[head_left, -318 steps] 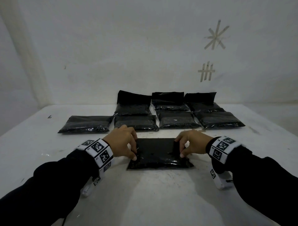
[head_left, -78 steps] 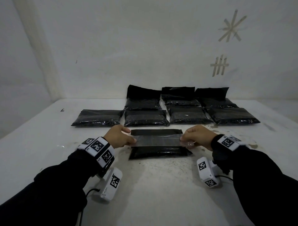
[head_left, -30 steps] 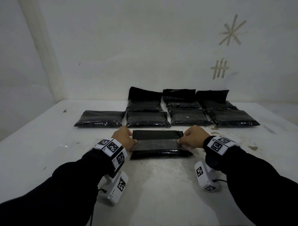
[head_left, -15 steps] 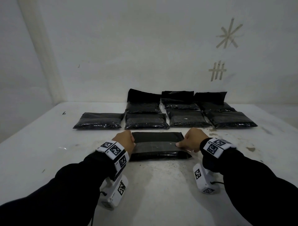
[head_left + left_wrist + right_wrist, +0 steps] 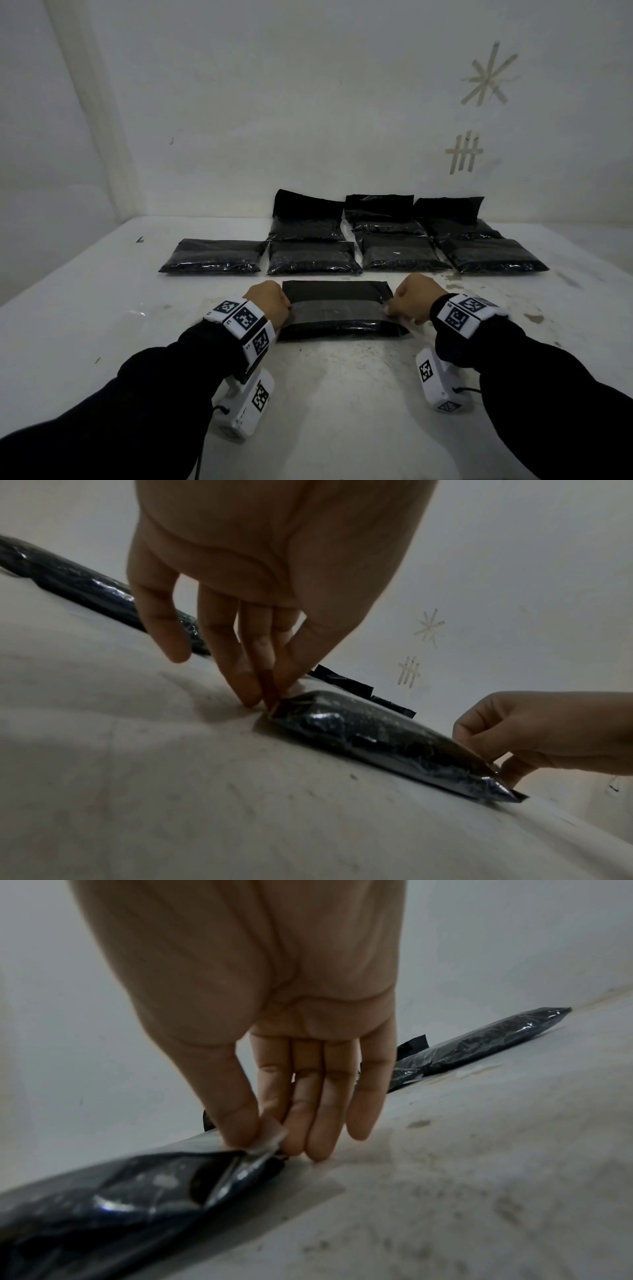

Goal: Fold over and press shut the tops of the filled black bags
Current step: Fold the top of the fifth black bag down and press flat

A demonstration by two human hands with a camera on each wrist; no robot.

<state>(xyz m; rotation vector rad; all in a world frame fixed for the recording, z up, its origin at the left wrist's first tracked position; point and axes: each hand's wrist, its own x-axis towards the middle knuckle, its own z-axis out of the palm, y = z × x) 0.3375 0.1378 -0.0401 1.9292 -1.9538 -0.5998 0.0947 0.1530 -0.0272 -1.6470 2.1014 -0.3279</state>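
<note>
A filled black bag (image 5: 337, 330) lies flat on the white table (image 5: 342, 394) in front of me, its top folded over. A clear tape strip (image 5: 335, 310) runs across it from side to side. My left hand (image 5: 286, 308) pinches the strip's left end at the bag's edge; in the left wrist view the fingertips (image 5: 250, 696) press down beside the bag (image 5: 377, 737). My right hand (image 5: 388, 310) pinches the right end; the right wrist view shows thumb and forefinger on the tape end (image 5: 270, 1135) over the bag (image 5: 120, 1191).
A row of several folded black bags (image 5: 308, 257) lies behind the near one. Three more bags (image 5: 380, 212) sit farther back with their tops standing up against the wall. Tape marks (image 5: 464, 152) are stuck on the wall at the right.
Both hands have brought the tape strip down onto the bag and moved a little lower and nearer the table. Ten seconds ago they pressed the bag with no tape on it.
</note>
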